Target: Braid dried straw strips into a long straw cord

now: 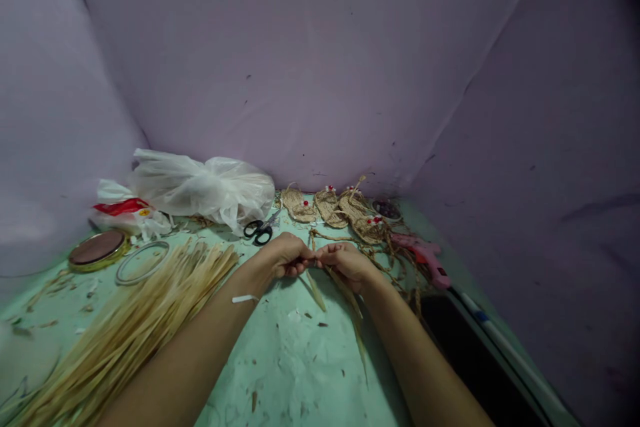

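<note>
My left hand (290,255) and my right hand (345,262) meet fingertip to fingertip over the middle of the table. Both are pinched on a dried fibre strip (314,290), whose loose ends hang below my fingers. Longer strip ends (357,330) trail down beside my right wrist. Just beyond my fingers, a twisted fibre cord (333,237) runs off to the right into a tangle of cord (395,260). My fingers hide the place where strip and cord may join. Black-handled scissors (260,231) lie past my left hand.
A bundle of dried strips (150,327) spreads at left, near a ring (143,263) and a round tin (97,250). Plastic bags (205,187) stand behind. Small woven slippers (327,207) with red beads line the back wall. At right lie a pink glue gun (423,253) and a black tray-like object (470,353).
</note>
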The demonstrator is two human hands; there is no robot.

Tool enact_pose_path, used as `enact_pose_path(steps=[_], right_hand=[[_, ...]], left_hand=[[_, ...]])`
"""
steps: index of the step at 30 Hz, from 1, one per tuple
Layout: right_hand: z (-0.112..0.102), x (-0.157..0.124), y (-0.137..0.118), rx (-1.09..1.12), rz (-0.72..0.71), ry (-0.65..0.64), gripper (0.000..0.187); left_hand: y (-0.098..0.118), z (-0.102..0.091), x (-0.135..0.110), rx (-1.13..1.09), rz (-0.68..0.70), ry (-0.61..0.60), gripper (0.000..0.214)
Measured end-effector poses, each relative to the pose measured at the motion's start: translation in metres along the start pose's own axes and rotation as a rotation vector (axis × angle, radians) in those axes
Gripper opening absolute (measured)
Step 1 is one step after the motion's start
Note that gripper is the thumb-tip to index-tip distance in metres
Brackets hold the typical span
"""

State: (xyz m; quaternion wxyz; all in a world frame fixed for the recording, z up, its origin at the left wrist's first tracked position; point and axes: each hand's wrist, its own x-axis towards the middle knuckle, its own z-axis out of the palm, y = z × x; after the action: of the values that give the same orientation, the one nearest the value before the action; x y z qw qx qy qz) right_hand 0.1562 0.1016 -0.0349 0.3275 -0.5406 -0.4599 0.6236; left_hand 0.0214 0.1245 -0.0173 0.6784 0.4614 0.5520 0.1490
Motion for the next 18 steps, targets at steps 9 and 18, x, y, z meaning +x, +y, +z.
enact_pose_path(steps=[9, 18], right_hand=[[0.003, 0.004, 0.006, -0.739, -0.281, 0.230, 0.012], [0.005, -0.001, -0.001, -0.633, 0.006, 0.308, 0.013]], left_hand=[[-0.005, 0.012, 0.000, 0.203, 0.098, 0.246, 0.010], [-0.003, 0.014, -0.003, 0.182, 0.059, 0.255, 0.013]])
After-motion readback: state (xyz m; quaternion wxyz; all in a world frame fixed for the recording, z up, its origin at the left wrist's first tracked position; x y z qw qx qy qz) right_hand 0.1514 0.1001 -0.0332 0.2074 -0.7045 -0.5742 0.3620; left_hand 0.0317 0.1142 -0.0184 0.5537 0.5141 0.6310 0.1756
